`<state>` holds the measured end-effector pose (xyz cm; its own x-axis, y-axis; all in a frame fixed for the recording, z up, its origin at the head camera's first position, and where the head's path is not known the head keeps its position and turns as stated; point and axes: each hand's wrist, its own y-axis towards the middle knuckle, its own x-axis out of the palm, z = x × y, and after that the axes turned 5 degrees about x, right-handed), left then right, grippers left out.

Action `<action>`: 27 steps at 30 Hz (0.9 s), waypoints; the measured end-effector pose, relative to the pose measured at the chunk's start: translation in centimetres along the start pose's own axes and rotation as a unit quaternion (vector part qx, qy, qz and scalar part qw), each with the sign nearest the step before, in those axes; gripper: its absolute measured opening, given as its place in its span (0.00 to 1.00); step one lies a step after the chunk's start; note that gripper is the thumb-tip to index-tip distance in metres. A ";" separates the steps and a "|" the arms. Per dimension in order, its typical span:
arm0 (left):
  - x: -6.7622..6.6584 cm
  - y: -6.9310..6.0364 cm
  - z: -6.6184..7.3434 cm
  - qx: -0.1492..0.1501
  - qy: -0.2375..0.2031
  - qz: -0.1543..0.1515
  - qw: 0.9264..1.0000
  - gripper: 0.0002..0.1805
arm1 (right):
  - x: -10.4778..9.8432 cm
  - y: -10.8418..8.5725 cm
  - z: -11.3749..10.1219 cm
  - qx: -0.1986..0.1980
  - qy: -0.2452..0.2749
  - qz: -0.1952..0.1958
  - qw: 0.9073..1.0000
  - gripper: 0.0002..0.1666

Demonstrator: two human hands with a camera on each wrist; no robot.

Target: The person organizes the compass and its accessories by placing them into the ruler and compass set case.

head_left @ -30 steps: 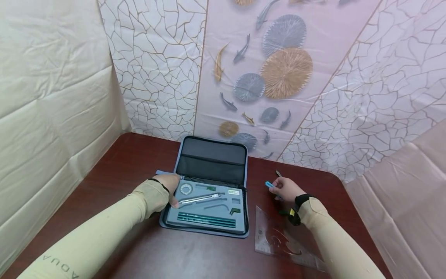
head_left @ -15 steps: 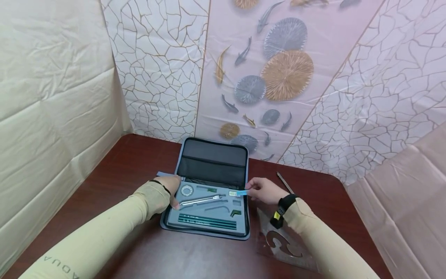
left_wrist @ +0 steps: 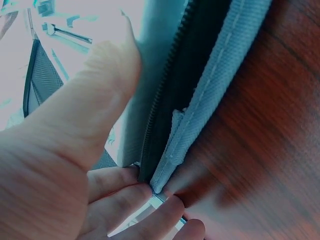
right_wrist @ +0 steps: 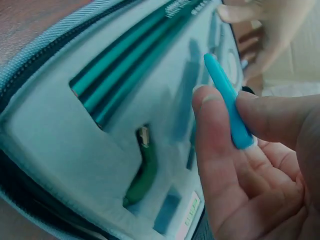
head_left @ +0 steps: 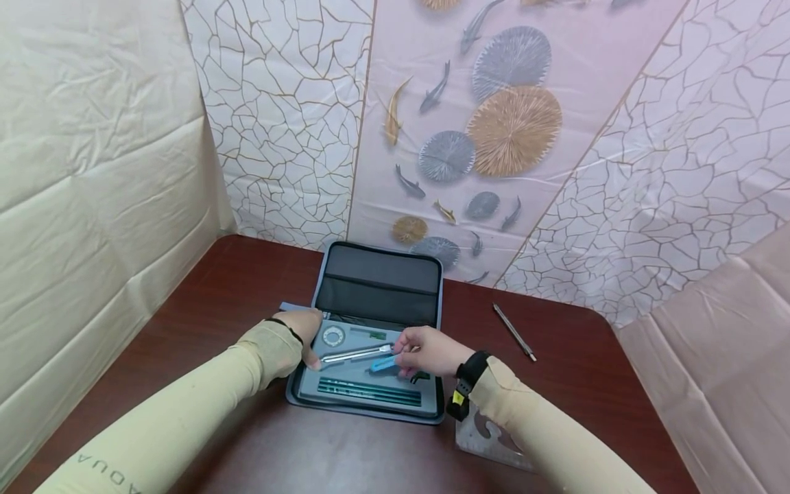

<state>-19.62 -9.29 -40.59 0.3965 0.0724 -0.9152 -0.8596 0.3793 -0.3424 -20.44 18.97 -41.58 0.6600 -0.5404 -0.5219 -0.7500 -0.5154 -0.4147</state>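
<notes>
A zippered drawing-set case (head_left: 379, 267) lies unfolded, its grey tray (head_left: 308, 391) facing up. My left hand (head_left: 300, 336) holds the tray side's left edge, thumb over the tray and fingers at the zip. Between thumb and fingers, my right hand (head_left: 428, 351) pinches a small, tapered blue plastic piece (right_wrist: 227, 102) above the tray. Beneath it is a long recess. A silver compass (head_left: 354, 354), green pencils (head_left: 369, 392) and a white ring (head_left: 333, 335) sit in the tray. Nearby, a curved green piece with a metal tip (right_wrist: 145, 170) fills another slot.
A slim silver pen-like tool (head_left: 515, 333) lies on the dark wooden table (head_left: 247, 439), right of the case. Partly under my right forearm is a clear plastic template (head_left: 487, 442) with a curved cutout. Patterned cloth hangs behind, and plain cloth at both sides.
My right hand has carried the blue piece leftward from the table on the right to above the tray. The silver tool is now uncovered. My left hand has stayed at the case's edge.
</notes>
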 end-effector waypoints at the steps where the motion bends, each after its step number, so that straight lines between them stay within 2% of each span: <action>1: 0.1 0.0 0.0 0.001 -0.001 0.001 1.000 0.52 | 0.3 0.0 0.0 0.000 -0.012 0.000 1.000 0.08; 6: 0.3 -0.2 -0.1 0.004 -0.005 0.003 1.000 0.52 | 1.1 -0.1 0.1 0.007 -0.052 0.019 0.998 0.05; 13: 0.7 -0.2 0.0 0.002 -0.001 -0.002 1.000 0.52 | 1.0 -0.3 0.2 -0.018 -0.076 0.021 0.997 0.12; 16: 0.6 -0.3 -0.1 0.007 -0.001 -0.003 1.000 0.52 | 0.9 -0.4 0.2 -0.022 -0.089 0.030 0.995 0.12; 22: 0.4 -0.3 -0.2 0.009 -0.008 0.003 1.000 0.52 | 0.5 -0.3 0.3 -0.012 -0.095 0.051 0.994 0.07; 27: 0.2 -0.2 -0.2 0.010 -0.006 0.010 1.000 0.52 | 0.1 -0.4 0.4 -0.013 -0.098 0.076 0.992 0.06</action>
<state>-19.43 -9.51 -40.71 0.3831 0.0907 -0.9192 -0.8606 0.3966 -0.3195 -20.14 19.38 -41.78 0.5161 -0.4752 -0.7126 -0.8370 -0.4565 -0.3017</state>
